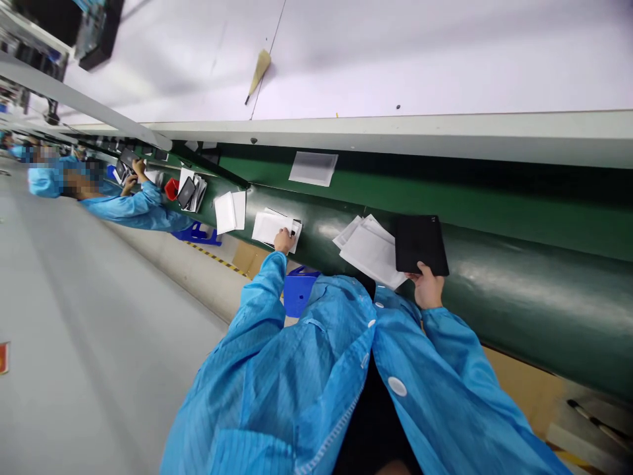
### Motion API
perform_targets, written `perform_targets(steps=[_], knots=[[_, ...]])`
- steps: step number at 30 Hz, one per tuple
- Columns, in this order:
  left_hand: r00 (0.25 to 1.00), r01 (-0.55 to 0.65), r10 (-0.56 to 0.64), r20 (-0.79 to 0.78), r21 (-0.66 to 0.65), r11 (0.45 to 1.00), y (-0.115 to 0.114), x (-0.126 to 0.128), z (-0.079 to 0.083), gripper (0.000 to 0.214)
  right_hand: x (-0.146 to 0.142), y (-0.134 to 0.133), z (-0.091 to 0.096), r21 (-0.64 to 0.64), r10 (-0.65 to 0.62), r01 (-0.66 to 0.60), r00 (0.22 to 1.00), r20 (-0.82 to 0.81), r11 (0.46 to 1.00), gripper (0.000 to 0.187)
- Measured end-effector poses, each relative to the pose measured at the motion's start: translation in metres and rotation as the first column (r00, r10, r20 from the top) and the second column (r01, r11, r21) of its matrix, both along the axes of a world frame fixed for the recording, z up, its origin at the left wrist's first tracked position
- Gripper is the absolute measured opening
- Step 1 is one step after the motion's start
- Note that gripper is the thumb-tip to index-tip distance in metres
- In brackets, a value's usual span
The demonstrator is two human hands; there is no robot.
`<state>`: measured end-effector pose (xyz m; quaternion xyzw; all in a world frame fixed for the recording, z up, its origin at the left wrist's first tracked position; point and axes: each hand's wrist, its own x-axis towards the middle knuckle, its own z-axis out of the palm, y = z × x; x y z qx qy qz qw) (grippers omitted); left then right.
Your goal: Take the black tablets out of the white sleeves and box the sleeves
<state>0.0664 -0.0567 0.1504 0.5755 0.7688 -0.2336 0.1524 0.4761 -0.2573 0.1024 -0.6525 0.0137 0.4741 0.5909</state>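
While the right hand point(428, 287) grips the black flat panel point(420, 239) by its near edge, right of centre in the frame, the thumb lies over the top face and the other fingers are mostly hidden, apparently underneath. The panel overlaps the right edge of the fanned white packets point(372, 252); whether it is lifted or rests on the green belt point(499, 270), one cannot tell. A single-edge hold like this probably works best with the thumb flat and the panel kept level, since the far side has no visible support and could dip or scrape.

Left of centre, the left hand point(283, 242) reaches onto a small white stack point(270, 228), its fingers bent at the stack's right part beside a small dark piece point(293, 233). Whether they pinch something or only press, one cannot tell. Light fingertip contact would likely keep the upper layers from sliding askew. With the hands well apart, it seems wise to steady one side before shifting the other, and to keep the panel's corner clear of the loose packets, whose edges could catch or crease.
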Motion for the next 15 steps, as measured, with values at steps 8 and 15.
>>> perform_targets(steps=[8,15], knots=[[0.999,-0.035,0.035,-0.018,-0.037,0.999,0.019,0.0,0.002,0.039,0.005,-0.004,-0.004,-0.017,0.021,-0.021,1.0,0.023,1.0,0.048],[0.988,-0.139,0.137,0.072,0.025,0.99,0.029,0.006,0.004,0.034,0.015,0.001,0.001,-0.02,0.033,-0.033,0.999,0.004,0.999,0.045]])
